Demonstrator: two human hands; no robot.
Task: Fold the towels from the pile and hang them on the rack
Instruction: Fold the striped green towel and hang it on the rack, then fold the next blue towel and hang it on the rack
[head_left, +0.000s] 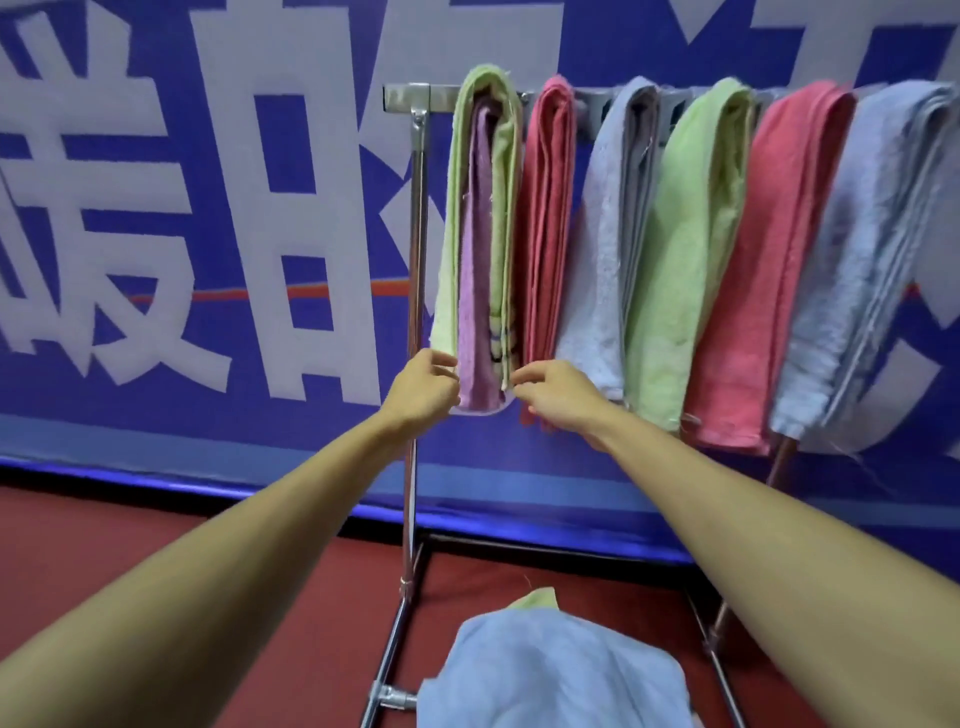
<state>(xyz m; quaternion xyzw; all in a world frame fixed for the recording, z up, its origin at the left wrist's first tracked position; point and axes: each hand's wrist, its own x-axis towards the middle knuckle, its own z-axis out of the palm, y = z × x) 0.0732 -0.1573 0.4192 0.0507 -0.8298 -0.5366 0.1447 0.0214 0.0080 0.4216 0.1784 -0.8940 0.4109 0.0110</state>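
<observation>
My left hand (423, 387) pinches the lower left edge of the green towel (488, 208) — purple folded inside, hanging at the left end of the rack (418, 218) — and my right hand (550, 392) pinches its lower right edge. Rightward, five more folded towels (696, 234) hang packed side by side; little free bar, I'd say. Below, the pile (545, 670) on the floor (322, 649) shows a blue towel over a green one — mostly done. Open room only left of the rack.
</observation>
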